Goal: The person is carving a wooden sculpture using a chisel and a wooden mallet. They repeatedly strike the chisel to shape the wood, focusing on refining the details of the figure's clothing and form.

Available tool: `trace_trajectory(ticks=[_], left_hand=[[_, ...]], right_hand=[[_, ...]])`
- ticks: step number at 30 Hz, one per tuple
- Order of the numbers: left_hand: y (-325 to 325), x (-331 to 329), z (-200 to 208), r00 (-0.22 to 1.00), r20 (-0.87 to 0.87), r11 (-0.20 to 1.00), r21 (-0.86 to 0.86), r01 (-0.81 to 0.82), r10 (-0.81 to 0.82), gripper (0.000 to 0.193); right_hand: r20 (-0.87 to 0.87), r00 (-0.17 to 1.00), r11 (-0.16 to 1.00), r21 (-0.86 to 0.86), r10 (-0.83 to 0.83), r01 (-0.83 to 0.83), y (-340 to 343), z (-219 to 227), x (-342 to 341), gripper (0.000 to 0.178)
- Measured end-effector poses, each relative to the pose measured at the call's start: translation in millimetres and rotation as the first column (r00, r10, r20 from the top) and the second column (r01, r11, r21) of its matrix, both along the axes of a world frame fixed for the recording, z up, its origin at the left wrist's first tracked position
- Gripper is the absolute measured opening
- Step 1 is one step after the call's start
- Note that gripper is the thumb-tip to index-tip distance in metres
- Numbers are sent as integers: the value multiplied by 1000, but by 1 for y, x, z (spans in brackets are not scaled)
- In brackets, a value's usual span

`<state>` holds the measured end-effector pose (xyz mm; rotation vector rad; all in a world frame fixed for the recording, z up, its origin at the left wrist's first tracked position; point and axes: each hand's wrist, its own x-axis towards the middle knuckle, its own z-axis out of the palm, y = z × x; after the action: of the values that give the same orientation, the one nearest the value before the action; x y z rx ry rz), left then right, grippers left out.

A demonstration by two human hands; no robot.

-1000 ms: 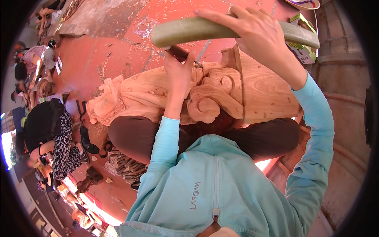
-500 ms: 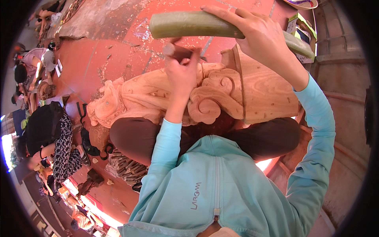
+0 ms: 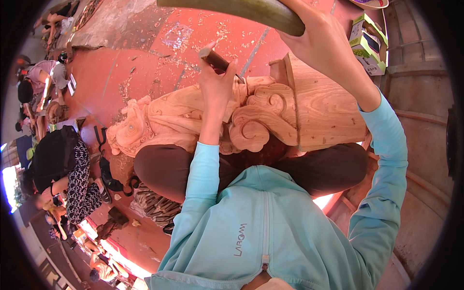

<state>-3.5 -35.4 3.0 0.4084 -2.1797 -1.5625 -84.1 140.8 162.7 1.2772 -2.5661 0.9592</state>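
Note:
My left hand is closed around a chisel with a dark brown round handle. The chisel slants down to the right, its thin metal end meeting the carved wooden figure near its scrollwork. High at the top of the view, my right hand grips a long greenish wooden club-shaped mallet. The mallet is apart from the chisel, and its upper edge is cut off by the frame. The pale carving lies on its side across the front of my bent legs, with curled scrolls mid-length and a plain block base at the right.
Wood shavings lie scattered on the red tiled floor. A bundle of several carving tools lies left of my knee. An open green and white box stands at the right by the wall. Other people sit at the left.
My right hand has lifted the mallet up and away from the chisel, toward the top edge. My left hand stays near the same spot, the chisel handle now tilted more plainly into view.

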Motion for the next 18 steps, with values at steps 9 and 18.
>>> trace_trajectory(ticks=[9,18], left_hand=[[0,-8,-3,998,61,995,-97,31,-25,53],[-5,-8,-8,993,118,999,-33,10,-6,51]], right_hand=[[-247,969,926,357,-31,121,-2,-9,-5,74],[-333,943,850,498,6,171,-9,-5,-4,77]])
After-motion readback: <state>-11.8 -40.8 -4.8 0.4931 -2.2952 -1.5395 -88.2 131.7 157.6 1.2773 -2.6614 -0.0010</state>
